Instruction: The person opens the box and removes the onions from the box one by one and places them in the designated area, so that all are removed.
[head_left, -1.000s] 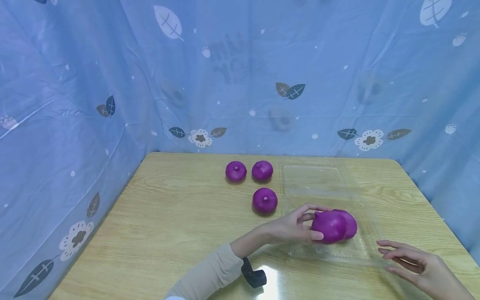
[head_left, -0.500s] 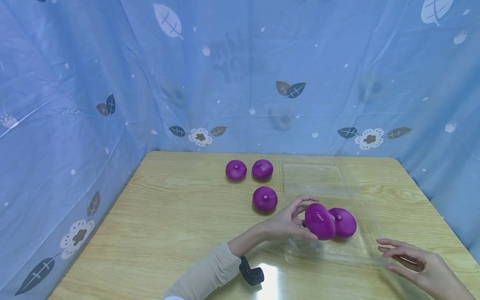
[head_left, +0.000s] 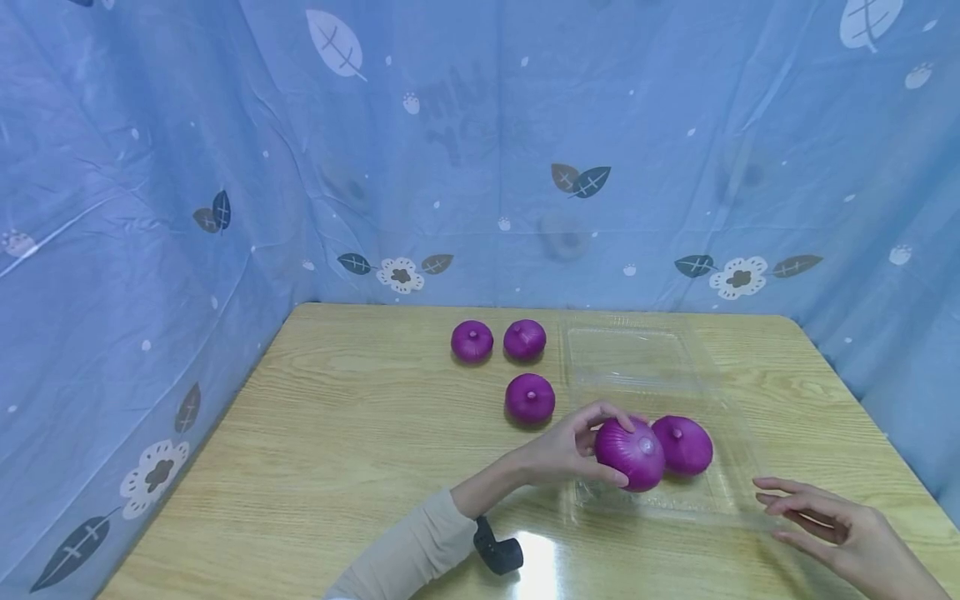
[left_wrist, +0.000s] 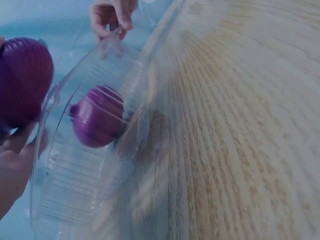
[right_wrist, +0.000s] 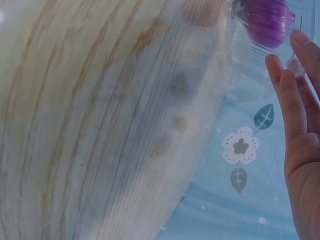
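A purple onion (head_left: 632,457) is in my left hand (head_left: 555,454), gripped between thumb and fingers above the clear plastic container (head_left: 723,490) in the head view. Right beside it, a second onion (head_left: 684,447) lies in the container, its stem tip up. The left wrist view shows the held onion (left_wrist: 25,82) higher than the container's rim, with the other onion (left_wrist: 99,116) seen through the wall. At the container's right front corner, my right hand (head_left: 832,527) pinches the clear rim with its fingertips.
Three more onions stand left of the container: one (head_left: 472,342) and another (head_left: 524,341) at the back, the third (head_left: 530,399) nearer. The container's lid (head_left: 628,354) is folded back on the wooden table (head_left: 337,433). A blue patterned curtain (head_left: 465,150) hangs around the table.
My left hand has drawn slightly left with its onion and turned it, so its end now faces the head camera. More of the onion in the container shows. The right hand stays put.
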